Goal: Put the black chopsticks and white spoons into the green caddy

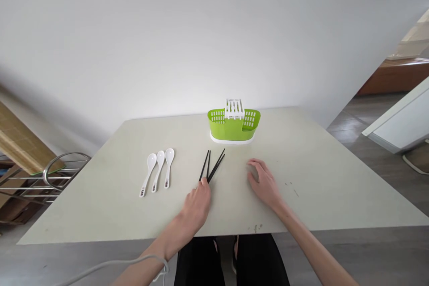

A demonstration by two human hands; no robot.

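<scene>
Chopsticks, clamped in left hand; right hand unclenched. From chopsticks: basket, one o'clock; spoons, nine o'clock, labels unreadable.

A pale table, scuffed near its front edge, carries three white soup spoons, splayed black chopsticks and, toward the back, a green-and-white cutlery holder

Black chopsticks in left grip, white spoons, green basket
</scene>
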